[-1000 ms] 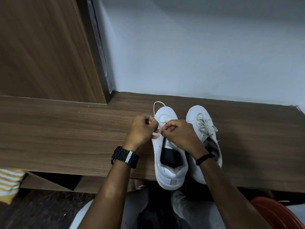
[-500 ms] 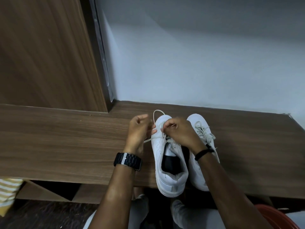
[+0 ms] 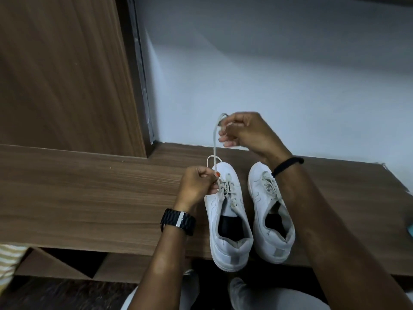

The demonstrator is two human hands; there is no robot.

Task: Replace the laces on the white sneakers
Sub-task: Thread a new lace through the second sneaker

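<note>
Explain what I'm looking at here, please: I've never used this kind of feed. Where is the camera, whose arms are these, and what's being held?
There is no machine: these are a person's two bare arms, filmed by one wide-angle camera worn on their head, looking forward and down. That is the only view.

On the wooden shelf stand two white sneakers side by side, heels toward the person, toes toward the pale wall. The left sneaker is being worked on; the right sneaker has its lace in and is untouched.

The right hand, with a black band on its wrist, is raised above the shoes and pinches the lace, drawing it up taut from the left sneaker. The left hand, with a black watch on its wrist, grips the lace low, at the eyelets near the toe.
</note>
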